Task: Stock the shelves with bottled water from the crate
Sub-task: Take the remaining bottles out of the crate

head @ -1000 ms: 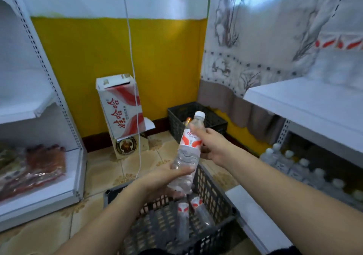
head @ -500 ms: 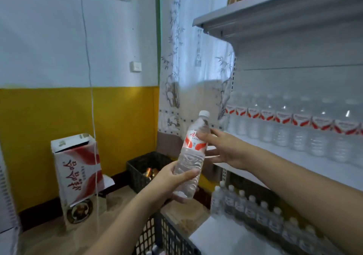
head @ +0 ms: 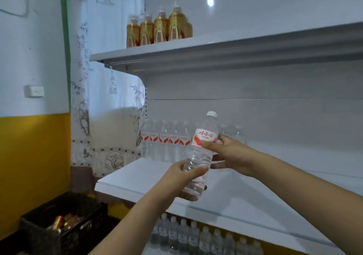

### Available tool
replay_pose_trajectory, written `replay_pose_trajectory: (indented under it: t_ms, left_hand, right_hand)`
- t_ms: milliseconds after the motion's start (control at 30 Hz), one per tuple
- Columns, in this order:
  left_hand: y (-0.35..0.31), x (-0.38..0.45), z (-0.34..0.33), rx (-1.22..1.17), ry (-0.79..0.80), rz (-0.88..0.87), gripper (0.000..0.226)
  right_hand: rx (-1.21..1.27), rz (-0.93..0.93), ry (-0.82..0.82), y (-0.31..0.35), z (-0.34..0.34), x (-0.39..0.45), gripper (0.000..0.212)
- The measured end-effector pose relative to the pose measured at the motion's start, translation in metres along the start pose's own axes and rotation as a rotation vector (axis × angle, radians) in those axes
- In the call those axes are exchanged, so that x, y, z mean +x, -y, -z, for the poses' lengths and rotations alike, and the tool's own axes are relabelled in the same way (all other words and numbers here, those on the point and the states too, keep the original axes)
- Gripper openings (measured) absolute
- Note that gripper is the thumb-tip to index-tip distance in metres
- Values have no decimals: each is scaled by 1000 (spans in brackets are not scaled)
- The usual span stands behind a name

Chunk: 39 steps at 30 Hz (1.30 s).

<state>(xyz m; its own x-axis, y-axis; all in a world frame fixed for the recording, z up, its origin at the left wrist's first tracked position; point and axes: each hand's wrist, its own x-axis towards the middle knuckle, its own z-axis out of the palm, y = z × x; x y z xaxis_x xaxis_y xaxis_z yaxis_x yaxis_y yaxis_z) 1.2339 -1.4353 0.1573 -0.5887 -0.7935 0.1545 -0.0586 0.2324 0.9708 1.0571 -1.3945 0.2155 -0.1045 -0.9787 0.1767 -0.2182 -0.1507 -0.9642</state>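
**Water bottle held over the middle shelf**

The water bottle, white-capped with a red-and-white label, is held nearly upright above the middle shelf. The left hand curls its fingers round the base; the right hand pinches the label area. Behind stands a row of water bottles; amber drink bottles stand on the shelf above.

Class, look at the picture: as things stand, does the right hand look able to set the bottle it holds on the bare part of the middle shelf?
Probably yes. The right hand and left hand hold the water bottle above the middle shelf, whose surface below looks bare; the row of bottles stands farther back.
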Motion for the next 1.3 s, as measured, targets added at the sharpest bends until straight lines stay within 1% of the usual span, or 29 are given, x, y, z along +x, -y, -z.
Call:
replay_pose_trajectory:
  t_ms: [67, 100, 200, 300, 400, 500, 567, 633, 700, 767, 833, 900, 1000, 1067, 1133, 1167, 1233, 1300]
  left_hand:
    - [-9, 19, -29, -7, 37, -18, 40]
    - [-13, 29, -42, 0, 52, -19, 41]
    - [-19, 59, -78, 23, 98, -16, 53]
    - [-16, 92, -109, 101, 146, -51, 56]
    - [2, 125, -131, 366, 159, -107, 59]
    - [28, 156, -140, 685, 51, -212, 59]
    - [44, 177, -138, 896, -32, -298, 54]
    - [57, 198, -135, 1073, -78, -362, 56]
    - [67, 219, -132, 1239, -82, -355, 63]
    - [73, 235, -132, 1383, -62, -343, 71]
    - [78, 251, -134, 1485, -50, -372, 78]
    - [82, 265, -134, 1529, -63, -402, 80]
    - [86, 280, -132, 1538, -68, -372, 83]
    - [91, 284, -131, 1532, -59, -368, 88]
    - [95, 286, -130, 1500, -49, -373, 90]
    - [96, 286, -129, 1485, -42, -373, 89]
    - [95, 286, -128, 1485, -28, -370, 90]
    - [94, 286, -127, 1494, -19, -371, 91]
  right_hand:
    - [-15, -10, -46, 2, 32, -6, 44]
    - [-29, -19, -66, 3, 47, -7, 43]
    - [-48, -69, -153, -2, 92, -5, 43]
    - [-47, -98, -232, -15, 131, -1, 41]
    - [-72, -125, -331, -36, 160, 6, 40]
    - [-178, -138, -449, -60, 184, 18, 56]
    - [-280, -118, -532, -74, 197, 28, 59]
    - [-350, -79, -601, -83, 206, 40, 61]
    - [-394, -41, -631, -89, 214, 54, 64]
    - [-426, -19, -628, -91, 218, 69, 67]
    - [-455, -12, -620, -93, 222, 86, 70]
    - [-488, 10, -607, -94, 225, 102, 72]
    - [-526, 38, -616, -99, 230, 123, 72]
    - [-559, 55, -640, -109, 231, 134, 77]
    - [-557, 59, -649, -134, 233, 145, 84]
    - [-559, 55, -661, -154, 235, 153, 85]
    - [-575, 26, -724, -173, 222, 151, 71]
    - [-629, -16, -763, -177, 205, 142, 58]
